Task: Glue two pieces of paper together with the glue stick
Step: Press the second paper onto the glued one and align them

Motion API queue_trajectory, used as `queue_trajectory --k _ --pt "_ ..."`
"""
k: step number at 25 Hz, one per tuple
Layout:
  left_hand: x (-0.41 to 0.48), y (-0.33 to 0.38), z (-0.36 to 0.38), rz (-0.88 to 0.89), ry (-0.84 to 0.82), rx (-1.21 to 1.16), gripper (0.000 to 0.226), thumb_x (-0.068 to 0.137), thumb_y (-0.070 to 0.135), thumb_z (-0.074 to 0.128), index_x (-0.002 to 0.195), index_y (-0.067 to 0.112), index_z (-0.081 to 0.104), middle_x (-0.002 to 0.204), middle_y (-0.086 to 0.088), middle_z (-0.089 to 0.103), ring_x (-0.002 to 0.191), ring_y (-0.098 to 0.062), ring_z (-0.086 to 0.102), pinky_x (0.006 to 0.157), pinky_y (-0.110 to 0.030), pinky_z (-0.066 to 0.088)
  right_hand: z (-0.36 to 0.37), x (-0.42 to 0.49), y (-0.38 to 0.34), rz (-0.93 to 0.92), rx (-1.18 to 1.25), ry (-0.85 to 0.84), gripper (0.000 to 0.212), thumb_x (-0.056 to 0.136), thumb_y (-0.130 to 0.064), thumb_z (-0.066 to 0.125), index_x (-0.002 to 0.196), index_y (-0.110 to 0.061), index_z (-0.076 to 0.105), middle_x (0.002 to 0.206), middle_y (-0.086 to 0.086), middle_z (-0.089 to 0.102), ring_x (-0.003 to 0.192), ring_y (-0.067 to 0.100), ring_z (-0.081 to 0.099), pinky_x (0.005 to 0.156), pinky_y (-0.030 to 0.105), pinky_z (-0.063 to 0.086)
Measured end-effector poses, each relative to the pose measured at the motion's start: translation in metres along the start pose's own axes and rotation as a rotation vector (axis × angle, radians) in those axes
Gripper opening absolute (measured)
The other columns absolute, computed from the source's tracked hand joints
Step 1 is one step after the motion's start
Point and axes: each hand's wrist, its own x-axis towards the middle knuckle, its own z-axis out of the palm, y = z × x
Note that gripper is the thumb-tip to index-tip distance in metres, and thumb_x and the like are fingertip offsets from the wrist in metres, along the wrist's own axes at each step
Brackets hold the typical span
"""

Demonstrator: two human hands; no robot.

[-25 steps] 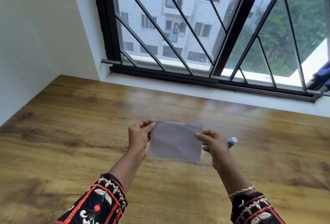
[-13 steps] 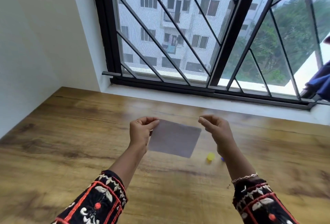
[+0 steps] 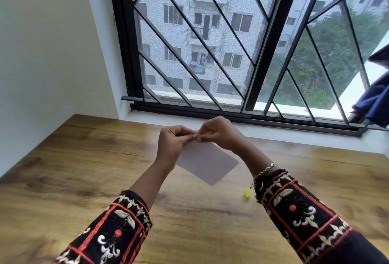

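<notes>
A pale grey sheet of paper (image 3: 207,163) hangs tilted above the wooden table (image 3: 84,169), its lower corner pointing toward me. My left hand (image 3: 171,144) pinches its upper left corner. My right hand (image 3: 216,133) has its fingertips closed on the same corner, touching the left fingers. I cannot tell whether the sheet is one layer or two. A small yellow glue cap (image 3: 248,192) lies on the table beside my right sleeve. The glue stick itself is hidden.
A white sill and a black-barred window (image 3: 210,74) run along the table's far edge. A white wall (image 3: 42,53) closes the left side. Dark blue cloth (image 3: 376,97) hangs at the right outside the bars.
My right hand let go of the paper's right edge and moved left to meet the left hand at the corner. The paper has swung to hang from that corner. The view tilted upward.
</notes>
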Motion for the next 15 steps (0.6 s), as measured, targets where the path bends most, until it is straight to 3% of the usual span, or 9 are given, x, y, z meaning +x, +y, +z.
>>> queue_trajectory --k 5,9,15 --pt "-0.001 0.002 -0.001 -0.035 0.019 -0.030 0.014 0.070 -0.004 0.073 0.065 0.008 0.070 0.053 0.007 0.069 0.056 -0.011 0.062 0.058 -0.020 0.049 -0.003 0.001 -0.004 0.017 -0.037 -0.031 0.010 0.070 -0.009 0.075 0.077 -0.002 0.071 0.072 0.015 0.068 0.068 0.019 0.058 0.070 0.045 0.053" --pt "-0.001 -0.002 0.001 -0.067 0.092 -0.052 0.024 0.074 -0.006 0.070 0.060 0.013 0.068 0.048 0.010 0.065 0.055 -0.012 0.055 0.056 -0.022 0.044 -0.011 -0.003 0.002 0.063 -0.097 -0.061 0.009 0.070 -0.008 0.075 0.076 -0.003 0.071 0.069 0.010 0.065 0.066 0.018 0.056 0.066 0.034 0.047" --pt "-0.003 -0.005 0.004 -0.105 0.168 -0.145 0.024 0.077 -0.007 0.066 0.063 0.012 0.067 0.056 0.002 0.065 0.062 -0.016 0.054 0.059 -0.024 0.043 -0.024 -0.013 0.019 0.107 -0.148 -0.139 0.012 0.073 -0.007 0.073 0.081 0.001 0.070 0.071 0.009 0.063 0.066 0.018 0.055 0.066 0.031 0.043"
